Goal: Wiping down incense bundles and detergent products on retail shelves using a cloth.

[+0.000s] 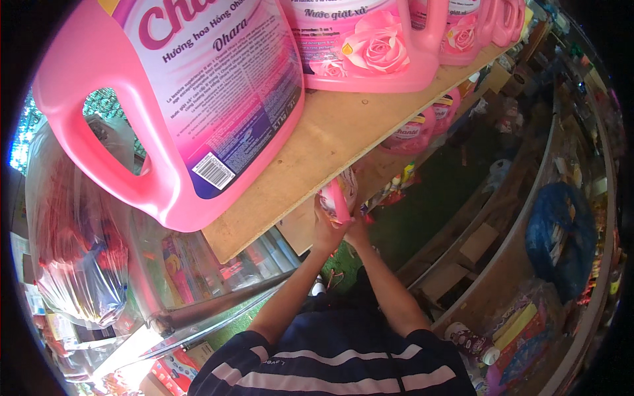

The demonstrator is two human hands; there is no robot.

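Both my arms stretch forward below the edge of a wooden shelf [317, 158]. Between my hands is a pink plastic jug [337, 200], its handle side toward me and part of a label showing. My left hand [325, 232] is closed around its left side, and my right hand [357, 229] grips it low on the right. My fingertips are partly hidden behind the jug. Close above stands a large pink detergent jug [264, 125] with a hollow handle, and beside it another pink detergent jug [389, 76] with a rose on its label.
More pink jugs [432, 117] sit on a lower shelf. At left hangs a clear plastic bag [79, 251] of red things, near a glass case [218, 270]. Along the right runs a long shelf with a blue bag [560, 231], cardboard boxes [479, 242] and a dark bottle [472, 342].
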